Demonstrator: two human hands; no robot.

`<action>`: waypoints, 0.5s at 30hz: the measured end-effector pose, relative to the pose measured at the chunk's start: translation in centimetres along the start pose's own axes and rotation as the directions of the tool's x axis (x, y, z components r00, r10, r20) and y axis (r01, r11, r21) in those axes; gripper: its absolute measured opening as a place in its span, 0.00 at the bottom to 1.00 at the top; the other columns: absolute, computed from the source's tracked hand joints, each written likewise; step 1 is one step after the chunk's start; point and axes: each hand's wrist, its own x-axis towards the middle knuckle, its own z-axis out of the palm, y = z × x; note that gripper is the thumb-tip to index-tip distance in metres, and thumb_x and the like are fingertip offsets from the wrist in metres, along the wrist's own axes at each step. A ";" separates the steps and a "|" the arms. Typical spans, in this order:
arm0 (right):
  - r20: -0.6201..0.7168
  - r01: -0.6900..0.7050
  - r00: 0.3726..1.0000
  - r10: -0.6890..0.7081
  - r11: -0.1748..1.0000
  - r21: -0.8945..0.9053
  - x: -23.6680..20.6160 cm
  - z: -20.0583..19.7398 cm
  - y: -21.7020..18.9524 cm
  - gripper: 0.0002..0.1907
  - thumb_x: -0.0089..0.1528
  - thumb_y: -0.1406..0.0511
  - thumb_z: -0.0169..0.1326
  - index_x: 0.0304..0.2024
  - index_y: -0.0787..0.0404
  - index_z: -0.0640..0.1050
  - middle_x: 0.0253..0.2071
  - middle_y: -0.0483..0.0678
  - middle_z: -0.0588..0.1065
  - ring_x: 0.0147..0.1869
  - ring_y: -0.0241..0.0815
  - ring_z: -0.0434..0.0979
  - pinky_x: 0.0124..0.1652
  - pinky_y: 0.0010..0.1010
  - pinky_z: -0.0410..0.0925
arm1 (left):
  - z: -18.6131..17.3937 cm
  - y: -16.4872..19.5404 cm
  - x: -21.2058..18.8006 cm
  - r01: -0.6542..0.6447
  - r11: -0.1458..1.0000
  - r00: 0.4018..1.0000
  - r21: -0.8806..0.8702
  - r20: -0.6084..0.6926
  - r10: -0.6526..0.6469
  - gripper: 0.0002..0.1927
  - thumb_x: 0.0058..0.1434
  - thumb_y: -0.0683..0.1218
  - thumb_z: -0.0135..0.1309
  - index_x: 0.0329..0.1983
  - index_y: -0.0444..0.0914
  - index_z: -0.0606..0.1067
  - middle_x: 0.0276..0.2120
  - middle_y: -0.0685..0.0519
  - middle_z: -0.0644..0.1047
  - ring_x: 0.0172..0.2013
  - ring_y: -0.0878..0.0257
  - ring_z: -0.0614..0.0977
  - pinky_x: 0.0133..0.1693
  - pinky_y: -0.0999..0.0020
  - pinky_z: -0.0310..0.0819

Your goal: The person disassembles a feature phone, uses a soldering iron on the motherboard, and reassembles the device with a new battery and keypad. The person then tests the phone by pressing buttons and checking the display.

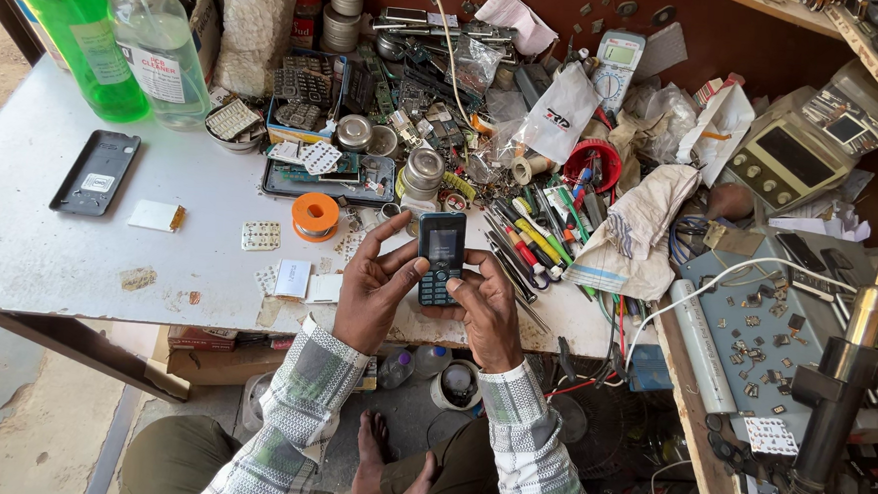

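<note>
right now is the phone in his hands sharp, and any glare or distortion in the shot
Head view: the phone and both hands, left and right, are sharp, with no motion blur; daylight is even and shadows soft; the white table is bright at left but not blown out; the wide lens bends the edges, so the bottles lean outward.

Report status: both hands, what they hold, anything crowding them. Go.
Left hand and right hand both grip small keypad phone, above table edge. Orange tape roll and tool pile close by, not touching.
</note>
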 end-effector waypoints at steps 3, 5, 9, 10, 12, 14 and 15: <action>-0.010 0.000 1.000 0.000 1.000 0.001 -0.1 0.1 0.0 0.21 0.66 0.69 0.49 0.60 0.70 0.66 0.46 0.58 0.79 0.45 0.42 0.83 0.43 0.40 0.83 | 0.0 0.0 0.0 0.018 1.000 1.000 -0.025 -0.002 -0.018 0.35 0.65 0.39 0.57 0.73 0.34 0.59 0.56 0.40 0.79 0.56 0.60 0.81 0.56 0.65 0.77; -0.006 -0.001 1.000 0.001 1.000 0.015 -0.2 0.2 -0.1 0.21 0.66 0.69 0.49 0.60 0.69 0.66 0.46 0.57 0.78 0.45 0.42 0.84 0.42 0.40 0.83 | 0.1 0.1 0.0 0.004 1.000 1.000 -0.009 0.003 -0.004 0.35 0.65 0.39 0.57 0.73 0.34 0.59 0.57 0.40 0.79 0.57 0.60 0.81 0.57 0.66 0.77; -0.013 -0.006 1.000 0.007 1.000 0.026 -0.2 0.3 -0.2 0.21 0.65 0.69 0.49 0.61 0.68 0.66 0.47 0.57 0.78 0.46 0.42 0.84 0.42 0.39 0.83 | 0.1 0.1 0.1 0.008 1.000 1.000 0.000 0.006 -0.008 0.34 0.65 0.39 0.57 0.73 0.34 0.59 0.57 0.40 0.79 0.58 0.60 0.80 0.58 0.66 0.77; -0.016 0.001 1.000 -0.001 1.000 0.020 -0.2 0.4 -0.2 0.21 0.65 0.68 0.50 0.60 0.68 0.66 0.47 0.57 0.78 0.46 0.41 0.84 0.42 0.38 0.83 | 0.1 0.1 0.1 0.004 1.000 1.000 -0.006 0.008 -0.004 0.34 0.65 0.39 0.57 0.73 0.34 0.59 0.57 0.40 0.79 0.58 0.60 0.80 0.58 0.66 0.76; -0.021 0.015 1.000 -0.015 1.000 0.007 -0.2 0.5 -0.1 0.21 0.65 0.67 0.50 0.60 0.68 0.66 0.47 0.56 0.79 0.45 0.40 0.83 0.41 0.36 0.82 | 0.1 0.1 0.1 -0.004 1.000 1.000 -0.019 0.013 0.004 0.34 0.65 0.39 0.57 0.73 0.34 0.59 0.58 0.40 0.78 0.59 0.60 0.79 0.58 0.66 0.76; -0.026 0.029 0.999 -0.031 0.999 -0.043 -0.1 0.6 -0.1 0.22 0.65 0.68 0.52 0.60 0.67 0.66 0.47 0.55 0.78 0.45 0.38 0.82 0.39 0.33 0.81 | 0.1 0.0 0.2 0.011 1.000 1.000 -0.021 0.008 -0.011 0.35 0.65 0.39 0.57 0.73 0.34 0.58 0.57 0.40 0.79 0.58 0.60 0.80 0.57 0.66 0.77; -0.030 0.036 0.999 -0.039 0.997 -0.068 -0.1 0.6 -0.1 0.22 0.65 0.68 0.53 0.60 0.67 0.66 0.46 0.54 0.78 0.45 0.37 0.81 0.39 0.31 0.80 | 0.1 0.0 0.2 0.020 1.000 1.000 -0.023 0.006 -0.020 0.35 0.65 0.38 0.57 0.73 0.34 0.58 0.57 0.40 0.79 0.58 0.60 0.80 0.57 0.66 0.77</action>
